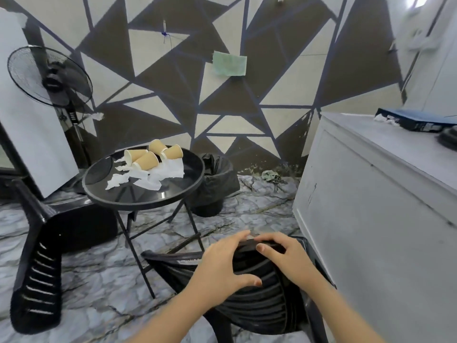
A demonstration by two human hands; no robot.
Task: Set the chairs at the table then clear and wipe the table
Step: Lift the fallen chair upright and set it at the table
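Note:
A round black table (pixel 103 191) stands at centre left, with several tipped paper cups (pixel 147 160) and crumpled white tissues (pixel 158 178) on it. Directly below me is a black slatted plastic chair (pixel 257 303), its backrest top towards me. My left hand (pixel 222 263) rests on the backrest's top edge with fingers spread. My right hand (pixel 284 251) curls over the same top edge. A second black chair (pixel 39 276) stands at the left, beside the table. A green cloth (pixel 230 64) hangs on the patterned wall.
A black-lined bin (pixel 217 184) stands behind the table's right side. A grey cabinet (pixel 371 206) fills the right, close to my chair. A standing fan (pixel 49 75) and a white panel are at the left. The floor is marbled.

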